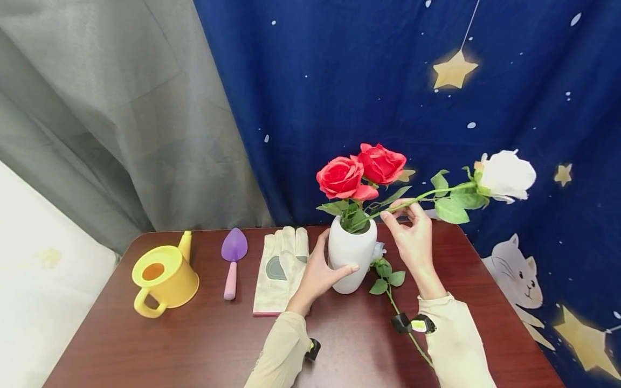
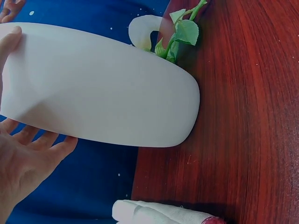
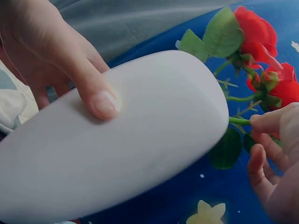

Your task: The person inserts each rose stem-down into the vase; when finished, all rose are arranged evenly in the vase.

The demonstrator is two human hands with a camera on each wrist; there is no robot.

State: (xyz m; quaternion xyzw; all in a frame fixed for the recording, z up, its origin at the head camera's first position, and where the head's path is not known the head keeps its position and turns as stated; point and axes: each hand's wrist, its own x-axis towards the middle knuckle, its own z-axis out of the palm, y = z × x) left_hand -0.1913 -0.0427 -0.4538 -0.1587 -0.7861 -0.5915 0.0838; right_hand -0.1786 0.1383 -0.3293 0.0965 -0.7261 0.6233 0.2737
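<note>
the left hand (image 1: pixel 316 276) holds the vase (image 1: pixel 353 258), spread around its side, right of the gloves (image 1: pixel 271 285). the right hand (image 1: pixel 414 240) pinches the white rose (image 1: pixel 506 175) by its stem (image 1: pixel 443 191), which slants out of the vase, where also two red roses (image 1: pixel 340 178) stand.

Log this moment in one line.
left hand: holds vase; right hand: pinches white rose by stem; red roses: in vase

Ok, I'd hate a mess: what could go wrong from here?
The white rose leans far out sideways, so it might tip the vase if the left hand lets go. Its stem could snag the red roses as the right hand moves it. The flower lying beside the vase may get knocked.
</note>
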